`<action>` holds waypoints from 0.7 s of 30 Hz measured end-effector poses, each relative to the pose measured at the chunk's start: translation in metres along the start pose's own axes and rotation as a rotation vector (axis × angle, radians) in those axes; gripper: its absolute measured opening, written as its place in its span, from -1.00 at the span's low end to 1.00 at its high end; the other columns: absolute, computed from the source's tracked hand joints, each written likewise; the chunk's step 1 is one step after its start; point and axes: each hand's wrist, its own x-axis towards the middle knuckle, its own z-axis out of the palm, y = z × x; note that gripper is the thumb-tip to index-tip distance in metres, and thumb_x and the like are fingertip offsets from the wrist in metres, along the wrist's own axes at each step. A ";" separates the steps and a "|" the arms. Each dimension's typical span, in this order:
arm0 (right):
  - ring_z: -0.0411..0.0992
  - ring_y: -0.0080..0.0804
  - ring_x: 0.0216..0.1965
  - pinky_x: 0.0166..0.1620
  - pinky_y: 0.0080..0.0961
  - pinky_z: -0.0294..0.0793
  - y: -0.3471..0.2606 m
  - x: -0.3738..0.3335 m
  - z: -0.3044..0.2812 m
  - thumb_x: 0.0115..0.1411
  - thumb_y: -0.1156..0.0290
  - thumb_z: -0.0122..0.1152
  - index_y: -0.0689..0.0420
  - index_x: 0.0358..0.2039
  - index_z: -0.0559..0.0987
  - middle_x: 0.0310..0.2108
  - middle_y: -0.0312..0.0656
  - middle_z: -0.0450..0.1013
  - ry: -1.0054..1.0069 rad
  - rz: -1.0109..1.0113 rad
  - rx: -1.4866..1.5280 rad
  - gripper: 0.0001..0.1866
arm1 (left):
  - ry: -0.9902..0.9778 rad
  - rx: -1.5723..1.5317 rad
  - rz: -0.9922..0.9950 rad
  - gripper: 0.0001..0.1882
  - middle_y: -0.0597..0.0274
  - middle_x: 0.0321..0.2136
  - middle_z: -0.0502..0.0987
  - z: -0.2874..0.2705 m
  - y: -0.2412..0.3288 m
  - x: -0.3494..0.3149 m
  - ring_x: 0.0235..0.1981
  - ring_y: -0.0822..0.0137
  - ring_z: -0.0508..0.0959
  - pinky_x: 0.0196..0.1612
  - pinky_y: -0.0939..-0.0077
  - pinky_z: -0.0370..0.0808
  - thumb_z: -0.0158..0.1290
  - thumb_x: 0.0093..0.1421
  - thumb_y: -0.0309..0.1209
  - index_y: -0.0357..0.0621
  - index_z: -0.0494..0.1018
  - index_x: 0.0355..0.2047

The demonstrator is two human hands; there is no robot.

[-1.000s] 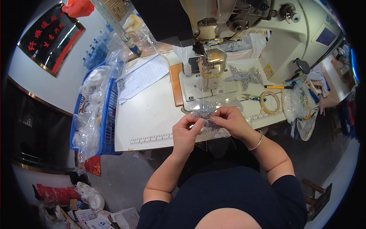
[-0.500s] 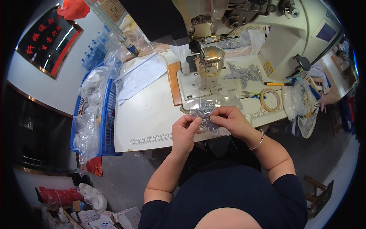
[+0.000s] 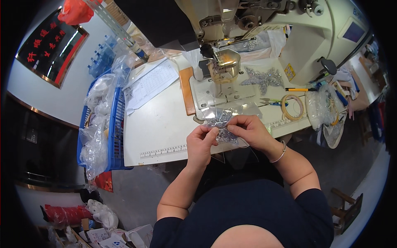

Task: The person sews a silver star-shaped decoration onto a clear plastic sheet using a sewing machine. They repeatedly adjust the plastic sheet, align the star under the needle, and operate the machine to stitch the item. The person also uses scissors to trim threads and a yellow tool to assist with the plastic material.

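Observation:
A silvery beaded appliqué (image 3: 227,137) is held between my two hands in front of the sewing machine (image 3: 225,66). My left hand (image 3: 200,144) pinches its left side between thumb and fingers. From the right, my right hand (image 3: 251,130) pinches it near the middle, fingertips close to the left thumb. My fingers cover part of the piece, and a thin pale thread hangs below it. Clear film (image 3: 247,110) lies just beyond. A second silvery appliqué, star-shaped (image 3: 263,79), rests on the white table to the right of the machine's needle area.
To the right lie a tape roll (image 3: 292,107), small thread snips (image 3: 271,102) and a yellow pen (image 3: 301,89). A ruler strip (image 3: 163,151) runs along the table's front edge. Papers (image 3: 153,82) lie at left, beside a blue basket (image 3: 119,132) of plastic bags.
The view has shifted slightly. My hands keep the same pinch on the appliqué, with almost no visible movement.

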 end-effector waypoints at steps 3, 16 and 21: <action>0.36 -0.71 -0.43 -0.34 -0.70 0.37 0.000 0.000 0.000 0.14 0.44 0.16 0.28 -0.31 0.56 -0.47 -0.34 0.48 -0.001 -0.007 0.000 -0.83 | 0.007 -0.008 0.005 -0.91 0.28 -0.53 0.47 0.000 -0.003 0.000 -0.61 0.57 0.37 -0.52 0.72 0.35 0.13 0.09 -0.53 -0.27 0.43 -0.45; 0.34 -0.72 -0.44 -0.34 -0.71 0.36 0.005 0.001 0.001 0.16 0.46 0.14 0.27 -0.34 0.54 -0.49 -0.37 0.45 -0.031 0.012 0.069 -0.86 | 0.076 0.076 0.080 -0.90 0.32 -0.57 0.43 0.007 -0.005 -0.005 -0.65 0.61 0.33 -0.59 0.77 0.27 0.10 0.09 -0.56 -0.20 0.38 -0.48; 0.34 -0.71 -0.43 -0.33 -0.70 0.36 0.008 0.003 0.002 0.15 0.45 0.14 0.26 -0.37 0.53 -0.48 -0.37 0.45 -0.027 0.002 0.087 -0.87 | 0.087 0.066 0.141 -0.87 0.33 -0.57 0.42 0.011 -0.005 -0.006 -0.65 0.63 0.31 -0.59 0.78 0.24 0.10 0.08 -0.59 -0.19 0.35 -0.49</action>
